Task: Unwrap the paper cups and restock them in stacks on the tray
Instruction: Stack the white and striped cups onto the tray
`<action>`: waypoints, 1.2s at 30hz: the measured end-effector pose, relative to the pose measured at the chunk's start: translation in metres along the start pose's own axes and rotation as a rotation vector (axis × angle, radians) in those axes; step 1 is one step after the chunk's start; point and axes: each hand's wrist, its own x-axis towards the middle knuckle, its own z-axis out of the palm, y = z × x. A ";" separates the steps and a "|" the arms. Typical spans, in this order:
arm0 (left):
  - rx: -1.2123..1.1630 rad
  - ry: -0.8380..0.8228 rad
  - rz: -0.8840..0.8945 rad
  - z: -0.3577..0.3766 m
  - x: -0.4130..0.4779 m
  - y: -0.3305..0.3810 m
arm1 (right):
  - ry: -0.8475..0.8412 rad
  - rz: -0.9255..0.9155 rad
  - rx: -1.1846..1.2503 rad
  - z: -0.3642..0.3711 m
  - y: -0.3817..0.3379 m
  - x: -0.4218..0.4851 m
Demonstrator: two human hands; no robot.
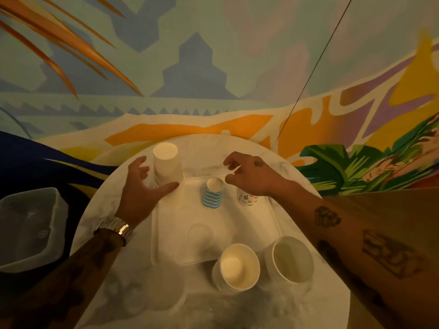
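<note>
So I'm cupping my left hand (140, 193) around the tall white stack (166, 162) of upside-down cups at the far-left corner of the tray (273, 224). My fingers (139, 161) are spread wide along its left side and my thumb is reaching along the base. I'm not squeezing, and I honestly can't tell if I'm even touching it.

My right hand (251, 176) is hovering with its fingers loosely curled, holding nothing I can make out. The blue-striped stack (212, 195) is sitting just below those fingertips, and a patterned cup (245, 199) is tucked under my wrist. Nearer to me than either hand, an upright stack (237, 267) and a wider upright stack (289, 260) are waiting by the tray's near edge on the desk (99, 205).

These are going to be feather-light and thin-walled, so easy to crush or tip. I'm thinking a gentle wrap low on the stack, since nested cups could slide apart if lifted from the top.
</note>
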 end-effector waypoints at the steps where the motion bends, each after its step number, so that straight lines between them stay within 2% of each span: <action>1: -0.005 0.035 0.029 -0.005 -0.005 0.006 | 0.010 -0.001 0.014 -0.003 0.000 -0.003; 6: -0.003 0.181 0.248 -0.025 -0.036 0.050 | 0.067 -0.042 0.073 -0.025 -0.001 -0.020; 12: -0.014 0.113 0.313 -0.011 -0.105 0.105 | 0.097 -0.079 0.283 -0.054 0.025 -0.057; 17: 0.030 0.035 0.306 0.031 -0.185 0.123 | 0.031 0.022 0.499 -0.058 0.086 -0.105; 22: 0.270 -0.066 0.385 0.085 -0.236 0.119 | -0.166 0.100 0.485 -0.011 0.158 -0.146; 27: 0.648 -0.204 0.391 0.124 -0.245 0.111 | -0.356 0.097 0.404 0.042 0.188 -0.166; 31: 0.783 -0.123 0.398 0.139 -0.247 0.105 | -0.346 0.083 0.409 0.081 0.192 -0.170; 36: 0.834 -0.049 0.317 0.145 -0.247 0.111 | -0.207 -0.044 0.449 0.108 0.186 -0.169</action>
